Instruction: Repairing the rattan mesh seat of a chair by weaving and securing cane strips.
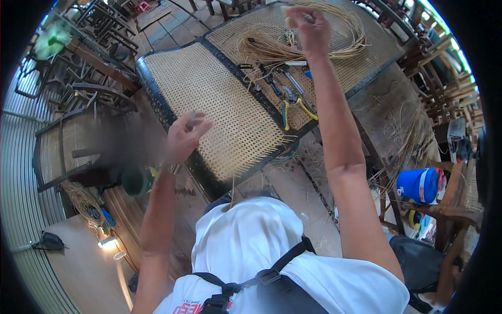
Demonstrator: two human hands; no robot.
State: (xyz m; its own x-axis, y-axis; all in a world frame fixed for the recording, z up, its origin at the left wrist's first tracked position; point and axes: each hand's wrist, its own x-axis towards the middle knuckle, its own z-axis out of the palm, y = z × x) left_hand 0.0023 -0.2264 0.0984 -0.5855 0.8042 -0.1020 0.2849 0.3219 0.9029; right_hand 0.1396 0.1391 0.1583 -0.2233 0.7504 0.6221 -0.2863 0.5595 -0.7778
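Weaving cane on the dark-framed panel (pixel 209 99), the right hand (pixel 308 23) is raised far over the cane coil (pixel 314 47), pinched shut on what seems a thin strand, while the left hand (pixel 184 137) is closed on a small tool at the panel's near edge. Good work here probably means keeping that strand taut and untwisted, clear of the pliers (pixel 293 102).

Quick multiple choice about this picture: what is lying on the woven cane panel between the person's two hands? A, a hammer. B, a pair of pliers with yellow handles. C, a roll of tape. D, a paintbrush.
B: pliers with yellow handles lie on the woven cane panel, among other small tools, between the left hand and the raised right hand.
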